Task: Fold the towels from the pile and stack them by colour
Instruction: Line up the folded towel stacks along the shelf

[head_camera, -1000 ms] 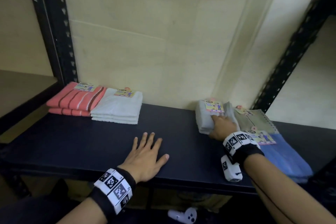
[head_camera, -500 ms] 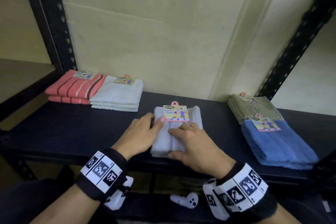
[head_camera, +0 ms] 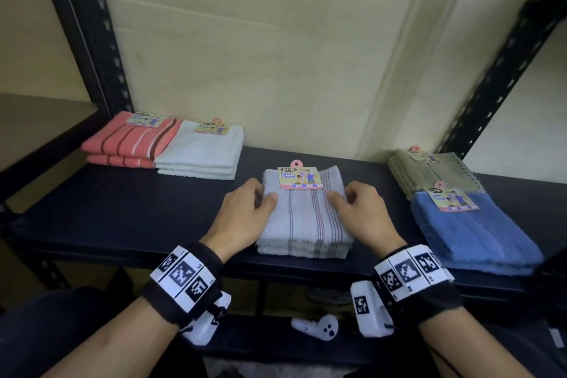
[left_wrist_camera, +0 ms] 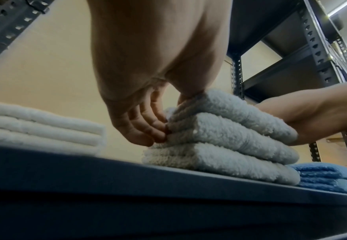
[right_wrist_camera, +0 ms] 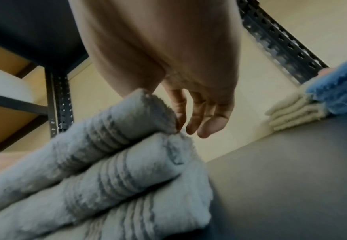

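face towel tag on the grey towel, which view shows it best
The head view: the tag lies face-up at the far edge of the grey towel, print readable. Both wrist views show only the towel's folded edges from low down; no tag is visible.

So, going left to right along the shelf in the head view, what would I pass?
Red striped towels → white towels → left hand → grey towels → right hand → blue towels, with the beige towels behind them.

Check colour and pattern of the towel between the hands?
Pale grey towel with thin dark lengthwise stripes; clearest in the head view.
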